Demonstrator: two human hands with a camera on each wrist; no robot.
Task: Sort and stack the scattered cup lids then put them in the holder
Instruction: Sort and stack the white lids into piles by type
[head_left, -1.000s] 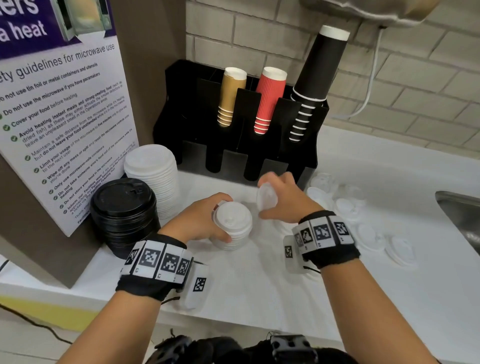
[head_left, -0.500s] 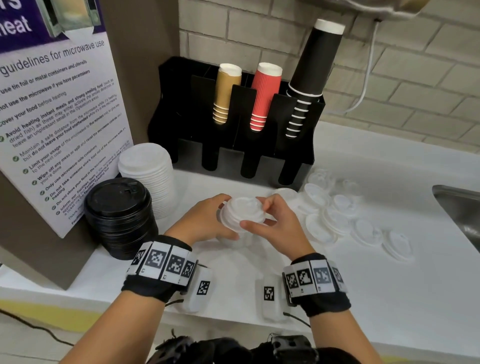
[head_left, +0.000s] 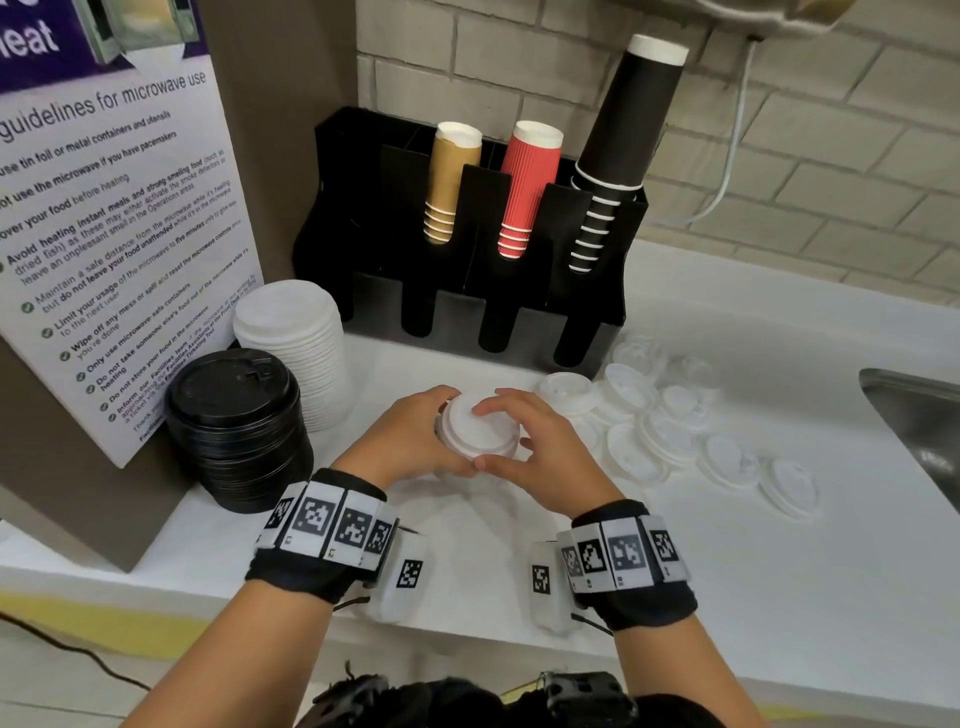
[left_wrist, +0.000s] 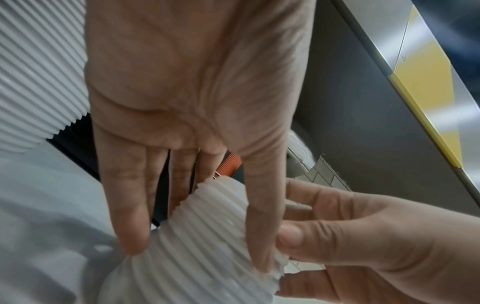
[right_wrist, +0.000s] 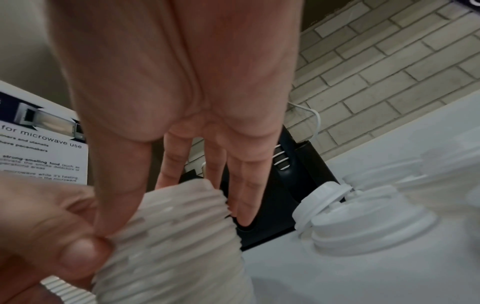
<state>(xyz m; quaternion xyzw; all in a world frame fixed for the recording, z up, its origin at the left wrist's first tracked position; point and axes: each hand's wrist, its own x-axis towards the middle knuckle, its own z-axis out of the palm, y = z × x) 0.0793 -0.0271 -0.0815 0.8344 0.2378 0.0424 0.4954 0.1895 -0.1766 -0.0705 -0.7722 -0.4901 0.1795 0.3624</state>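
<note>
A short stack of white lids is at the counter's middle, gripped between both hands. My left hand wraps its left side, fingers behind and thumb in front. My right hand holds the right side, its forefinger lying on the top lid and its thumb on the near rim. The left wrist view shows the ribbed stack between my left fingers, and the right wrist view shows the stack pinched under the thumb. Several loose white lids lie scattered to the right. The black holder stands behind.
A tall stack of white lids and a stack of black lids stand at the left beside a microwave notice board. Tan, red and black cups fill the holder's upper slots. A steel sink lies at the far right.
My right hand carried a single white lid from beside the stack onto its top. Both hands now hold the stack together. The head view has shifted slightly.
</note>
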